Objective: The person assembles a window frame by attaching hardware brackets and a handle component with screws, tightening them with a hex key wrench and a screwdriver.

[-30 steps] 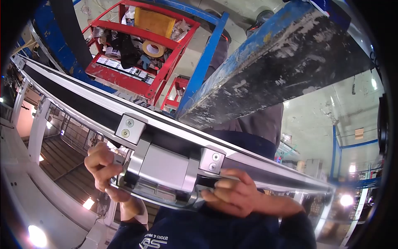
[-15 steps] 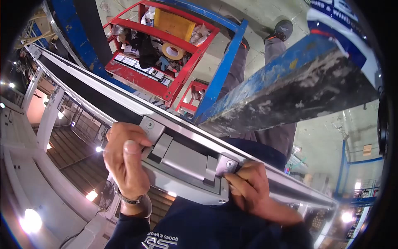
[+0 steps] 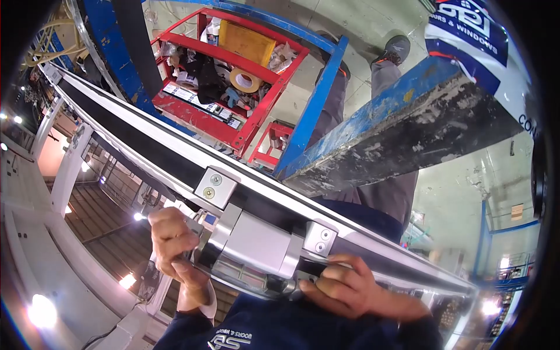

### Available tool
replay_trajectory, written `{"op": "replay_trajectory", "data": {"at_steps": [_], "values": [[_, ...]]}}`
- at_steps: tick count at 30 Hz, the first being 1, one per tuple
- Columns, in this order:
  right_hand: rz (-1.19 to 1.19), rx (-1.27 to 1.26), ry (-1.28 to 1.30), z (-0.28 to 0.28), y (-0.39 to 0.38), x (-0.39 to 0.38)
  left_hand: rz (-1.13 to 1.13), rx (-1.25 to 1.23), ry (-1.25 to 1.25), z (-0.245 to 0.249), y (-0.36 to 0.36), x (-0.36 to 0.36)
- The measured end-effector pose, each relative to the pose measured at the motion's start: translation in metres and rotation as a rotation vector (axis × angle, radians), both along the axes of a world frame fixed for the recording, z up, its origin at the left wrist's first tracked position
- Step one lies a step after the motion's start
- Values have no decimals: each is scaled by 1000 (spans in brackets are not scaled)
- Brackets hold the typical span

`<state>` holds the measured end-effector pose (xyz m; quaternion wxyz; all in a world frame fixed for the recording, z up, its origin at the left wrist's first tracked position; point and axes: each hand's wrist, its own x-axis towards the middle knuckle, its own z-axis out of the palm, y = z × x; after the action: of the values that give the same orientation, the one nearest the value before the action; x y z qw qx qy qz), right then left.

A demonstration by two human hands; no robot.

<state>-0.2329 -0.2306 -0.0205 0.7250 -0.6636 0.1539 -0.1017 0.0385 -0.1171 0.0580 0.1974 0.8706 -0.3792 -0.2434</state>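
Observation:
A silver hinge (image 3: 255,242) sits across a long white-and-black door profile (image 3: 157,140), between two end blocks with screw heads. The left block (image 3: 214,188) and the right block (image 3: 319,239) show two screws each. Below the hinge's barrel, its swinging plate is tilted, edge partly toward me. My left hand (image 3: 175,248) is closed with curled fingers around the plate's left end. At the right end, my right hand (image 3: 344,286) pinches the plate near the right block. The far side of the plate and parts of the fingertips are hidden.
A red metal cart (image 3: 201,119) behind the profile holds a tape roll (image 3: 244,80), a yellow envelope (image 3: 245,44) and scraps. A scuffed blue-and-black beam (image 3: 402,128) juts in from the right. Grey-trousered legs (image 3: 332,99) and dark shoes stand beyond.
The hinge plate has swung down and away from the end blocks, baring more screws and the barrel. Both hands have moved lower with it, fingers still closed.

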Motion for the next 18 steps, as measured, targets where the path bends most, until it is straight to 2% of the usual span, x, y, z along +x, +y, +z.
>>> {"op": "replay_trajectory", "data": {"at_steps": [3, 6, 13, 18], "values": [[-27, 11, 87, -5, 5, -1, 86, 152, 33, -4, -20, 2], [-42, 87, 157, -8, 10, 1, 66, 499, 53, -2, -56, 4], [-15, 302, 260, -14, -1, 0, 39, 630, 124, -20, -83, 8], [-61, 150, 112, -15, 7, 1, -11, 386, 67, -7, -50, 9]]}}
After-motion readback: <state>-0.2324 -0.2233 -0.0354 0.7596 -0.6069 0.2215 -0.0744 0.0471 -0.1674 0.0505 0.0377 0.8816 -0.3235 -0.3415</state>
